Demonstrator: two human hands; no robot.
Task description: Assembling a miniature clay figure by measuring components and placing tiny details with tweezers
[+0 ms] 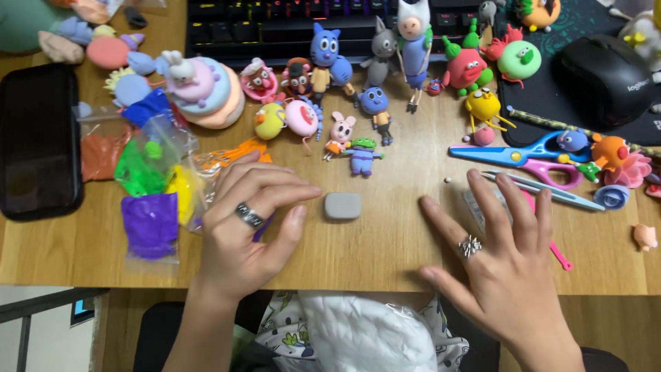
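While both hands rest on the wooden desk (pixel 385 262), a small grey clay block (pixel 343 205) lies between them, nearer the front edge than the back. It is a flat, rounded rectangle, smooth and matte, with soft corners, lying flat and touched by nothing.

The left hand (pixel 251 227) lies just beside the block on its left. Its fingers are loosely curled and held together, pointing toward the block, with the thumb tip close to it but apart. It grips nothing; a dark ring sits on one finger. The wrist comes up over the front edge of the desk, and the back of the hand faces up.

The right hand (pixel 499 258) is spread flat, palm down, fingers fanned wide apart and pointing toward the back edge. It holds nothing; the fingertips lie over a clear plastic tool and a pink modelling stick (pixel 551 238). A sparkly ring sits on one finger.

Left of the left hand are clear bags of coloured clay (pixel 151 200): purple, green, yellow and orange. Blue and pink scissors (pixel 530 160) lie beyond the right hand. A row of small clay figures (pixel 358 103) stands along the back, in front of a dark keyboard (pixel 289 24).
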